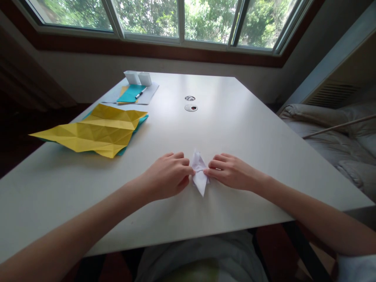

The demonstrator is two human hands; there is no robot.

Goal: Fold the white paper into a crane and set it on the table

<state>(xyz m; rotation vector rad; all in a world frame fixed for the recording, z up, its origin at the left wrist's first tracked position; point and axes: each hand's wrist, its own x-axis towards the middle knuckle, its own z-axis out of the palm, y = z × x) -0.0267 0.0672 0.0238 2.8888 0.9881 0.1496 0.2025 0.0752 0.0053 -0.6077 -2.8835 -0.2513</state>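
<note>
A small folded white paper, pointed at its near and far ends, lies on the white table close to the front edge. My left hand has its fingers curled, and its fingertips grip the paper's left edge near the middle. From the other side my right hand pinches the right edge at about the same height. A crease or flap runs across the paper between the two hands. The undersides of the fingers are hidden.
Creased yellow paper lies over teal paper on the left. Behind it are flat sheets with a teal piece, a pen and two white folded shapes. Round cable-hole covers sit mid-table.
</note>
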